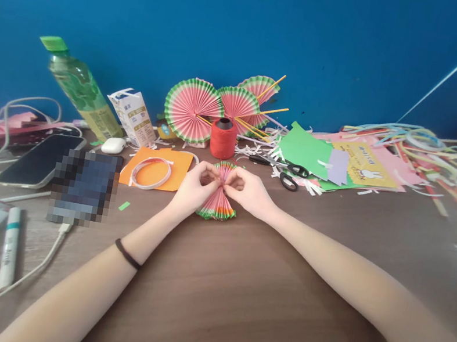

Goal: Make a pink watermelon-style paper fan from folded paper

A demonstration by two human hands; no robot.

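Note:
A pleated paper fan, pink with green edges, lies on the table between my hands. Its folds are gathered at the middle and flare out toward me and away from me. My left hand pinches the gathered middle from the left. My right hand has its fingertips pressed together at the same spot from the right. Whether a thread runs between the fingertips is too small to tell. Just behind the fan stands a spool of red thread. Finished round paper fans with sticks lean against the blue wall.
Black scissors and green paper lie at the back right among paper scraps. A tape roll rests on orange paper. Phones, a cable, a marker, a green bottle and a carton occupy the left.

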